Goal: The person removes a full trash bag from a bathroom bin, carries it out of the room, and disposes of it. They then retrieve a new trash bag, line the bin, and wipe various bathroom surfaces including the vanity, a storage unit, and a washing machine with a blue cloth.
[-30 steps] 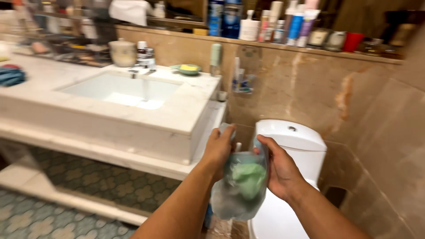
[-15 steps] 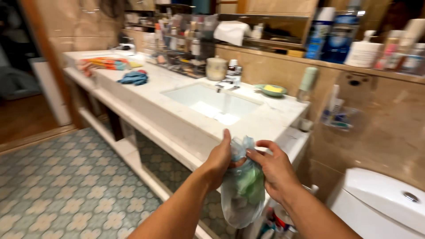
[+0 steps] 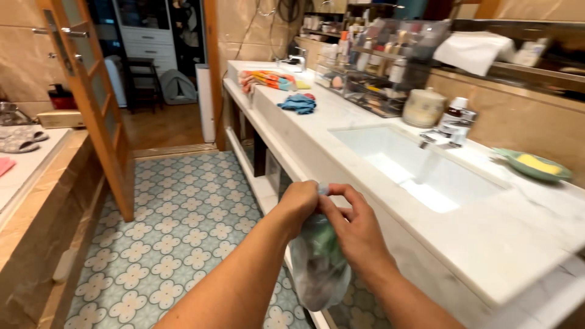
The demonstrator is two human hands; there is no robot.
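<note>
Closest to the camera, both forearms reach in from the bottom edge and meet over a small translucent plastic bag (image 3: 318,268) that hangs below the hands, in front of the counter edge and above the tiled floor. Something green shows through its upper part; the rest of its contents cannot be made out. The left hand (image 3: 298,204) is curled closed around the gathered neck of the bag, knuckles up. The right hand (image 3: 353,228) is partly closed beside it, touching the left, with its thumb and fingertips (image 3: 334,194) pinching the same bunched top.

Just to the right runs a long white marble counter (image 3: 487,244), with a rectangular undermount sink (image 3: 420,167) set into it. Behind the sink stands a chrome tap (image 3: 448,131), a cream lidded jar (image 3: 423,108) to its left, and a green soap dish (image 3: 533,164) holding a yellow bar to its right.

Below and to the left, the floor (image 3: 177,225) is laid with pale blue tiles in a flower pattern. At the left edge, a beige stone ledge (image 3: 36,183) carries a pair of grey slippers (image 3: 18,139).

Further along the counter lie a crumpled blue cloth (image 3: 298,103) and, beyond it, a bundle of orange and multicoloured fabric (image 3: 268,79). A clear rack crowded with bottles (image 3: 378,67) sits against the wall, with a white towel (image 3: 472,52) draped above it.

Farthest off, a wooden door (image 3: 91,91) stands open onto a darker room with wood flooring.
</note>
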